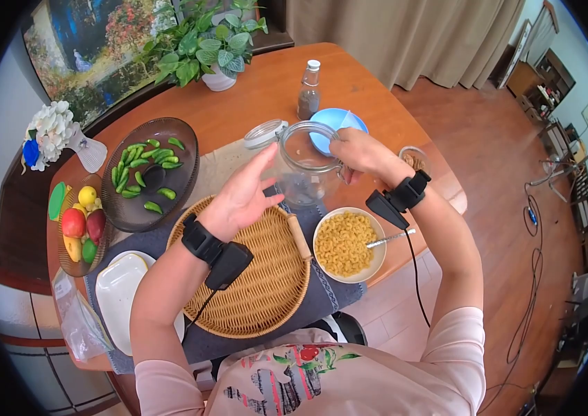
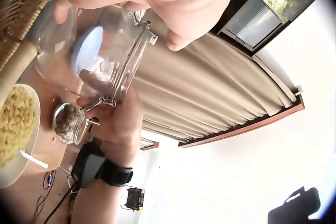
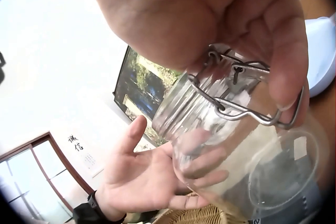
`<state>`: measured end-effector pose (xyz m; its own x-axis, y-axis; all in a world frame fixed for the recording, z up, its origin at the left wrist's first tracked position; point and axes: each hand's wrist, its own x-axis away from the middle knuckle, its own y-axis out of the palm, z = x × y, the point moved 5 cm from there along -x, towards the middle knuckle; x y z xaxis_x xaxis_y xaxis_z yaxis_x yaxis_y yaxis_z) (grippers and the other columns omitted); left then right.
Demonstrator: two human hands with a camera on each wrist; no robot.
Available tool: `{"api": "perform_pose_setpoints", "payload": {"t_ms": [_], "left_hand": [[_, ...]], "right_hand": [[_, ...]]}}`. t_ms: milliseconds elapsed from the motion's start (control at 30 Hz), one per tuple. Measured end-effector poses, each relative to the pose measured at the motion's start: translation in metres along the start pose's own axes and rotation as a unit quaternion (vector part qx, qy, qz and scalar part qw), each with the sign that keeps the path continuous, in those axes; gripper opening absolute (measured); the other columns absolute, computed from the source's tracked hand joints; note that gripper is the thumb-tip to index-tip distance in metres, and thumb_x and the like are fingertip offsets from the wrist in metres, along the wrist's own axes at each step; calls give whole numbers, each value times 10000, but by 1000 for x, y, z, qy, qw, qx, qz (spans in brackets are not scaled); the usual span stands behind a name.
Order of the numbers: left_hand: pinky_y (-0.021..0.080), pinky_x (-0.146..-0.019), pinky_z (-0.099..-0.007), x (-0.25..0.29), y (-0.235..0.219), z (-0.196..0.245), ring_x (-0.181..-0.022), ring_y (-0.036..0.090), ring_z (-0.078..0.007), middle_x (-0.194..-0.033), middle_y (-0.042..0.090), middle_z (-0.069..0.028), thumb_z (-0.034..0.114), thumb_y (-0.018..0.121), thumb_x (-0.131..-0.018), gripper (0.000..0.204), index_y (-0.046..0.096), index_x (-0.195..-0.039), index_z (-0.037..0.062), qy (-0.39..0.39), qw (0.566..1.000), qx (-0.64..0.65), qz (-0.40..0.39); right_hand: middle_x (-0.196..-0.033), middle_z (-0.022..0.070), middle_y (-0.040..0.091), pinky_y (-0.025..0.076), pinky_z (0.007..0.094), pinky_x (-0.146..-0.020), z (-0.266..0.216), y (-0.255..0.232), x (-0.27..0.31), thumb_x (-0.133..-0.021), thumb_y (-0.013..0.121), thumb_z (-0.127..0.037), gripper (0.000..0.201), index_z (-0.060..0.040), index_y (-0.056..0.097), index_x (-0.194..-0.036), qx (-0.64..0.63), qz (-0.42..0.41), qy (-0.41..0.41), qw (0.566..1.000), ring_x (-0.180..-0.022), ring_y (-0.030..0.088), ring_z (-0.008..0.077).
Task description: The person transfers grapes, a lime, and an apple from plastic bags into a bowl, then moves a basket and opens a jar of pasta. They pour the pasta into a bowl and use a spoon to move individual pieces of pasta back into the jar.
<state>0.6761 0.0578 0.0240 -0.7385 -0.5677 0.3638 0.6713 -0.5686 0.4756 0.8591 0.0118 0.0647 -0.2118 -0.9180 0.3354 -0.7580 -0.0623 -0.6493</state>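
Observation:
A clear glass clip-top jar stands at the middle of the table, mouth up. Its glass lid hangs open on the left side. My right hand grips the jar at its rim, fingers curled by the wire clasp. On the other side my left hand is held beside the jar with spread fingers and nothing in the palm. In the right wrist view, part of the left hand shows through the glass. Just in front of the jar sits a bowl of macaroni with a spoon.
A round wicker tray lies below my left arm. Left of it are a dark plate of green peppers, a fruit dish and white trays. Behind the jar are a blue plate and a stoppered bottle.

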Motion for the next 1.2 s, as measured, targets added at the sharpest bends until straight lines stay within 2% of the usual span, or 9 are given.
{"api": "perform_pose_setpoints", "payload": {"t_ms": [333,533,633,733,900,1033,1100,1167,1200], "left_hand": [[272,-988,-403,-3,-5,-29,-1209,279,-249,-1355,276,-70,407,514,-866,638,246,-1351,92,5,1000,-19,-22],[281,-1004,-369,18,-4,-33,-1210,311,-246,-1312,355,-115,324,510,-885,508,363,-1284,47,28,997,26,60],[314,-1000,-375,51,-2,-29,-1212,334,-253,-1299,374,-141,267,489,-898,466,371,-1267,8,61,995,53,58],[356,-981,-372,97,-4,-30,-1183,390,-273,-1275,406,-155,234,456,-910,416,395,-1242,-11,95,993,70,-16],[417,-927,-366,193,-31,-39,-1073,508,-283,-1160,514,-166,203,402,-926,354,429,-1202,-18,130,989,67,-32],[435,-899,-366,266,-75,-49,-1062,519,-282,-1134,530,-165,196,425,-920,345,423,-1188,-21,241,969,37,36],[439,-894,-358,298,-100,-56,-1059,519,-268,-1147,526,-152,201,416,-926,342,424,-1193,-12,288,953,33,84],[440,-894,-356,320,-117,-59,-1055,519,-258,-1147,524,-143,199,407,-930,333,426,-1193,-5,304,947,59,81],[441,-894,-353,327,-123,-56,-1052,519,-247,-1147,523,-134,196,397,-935,325,429,-1194,3,331,937,83,79]], "right_hand": [[-602,158,596,502,303,-481,22,21,17,-872,350,-229,358,92,507,-893,20,2,-30,999,-505,606,210],[-829,265,611,466,416,-770,25,20,36,-901,265,-489,655,98,549,-966,77,78,-72,991,-830,605,374],[-1009,307,555,433,424,-824,33,11,61,-914,304,-440,583,62,507,-1129,116,240,-168,949,-974,540,405],[-941,246,610,467,358,-768,40,7,109,-921,399,-304,424,58,525,-1102,33,324,-277,904,-901,601,329],[-777,44,615,466,221,-677,86,41,211,-925,416,-132,254,44,563,-1037,-254,242,-144,925,-727,582,98],[-779,55,615,472,223,-660,159,122,243,-896,427,-65,270,46,498,-1132,-363,158,-68,916,-708,580,110],[-963,169,599,476,281,-742,191,173,249,-855,466,-74,445,49,344,-1265,-271,225,-75,933,-866,589,201],[-1152,252,493,443,357,-856,240,233,261,-778,574,-140,706,43,187,-1339,39,168,-38,984,-1073,508,293],[-1207,285,436,377,355,-932,257,258,272,-728,620,-180,809,40,152,-1351,11,73,55,996,-1146,432,339]]}}
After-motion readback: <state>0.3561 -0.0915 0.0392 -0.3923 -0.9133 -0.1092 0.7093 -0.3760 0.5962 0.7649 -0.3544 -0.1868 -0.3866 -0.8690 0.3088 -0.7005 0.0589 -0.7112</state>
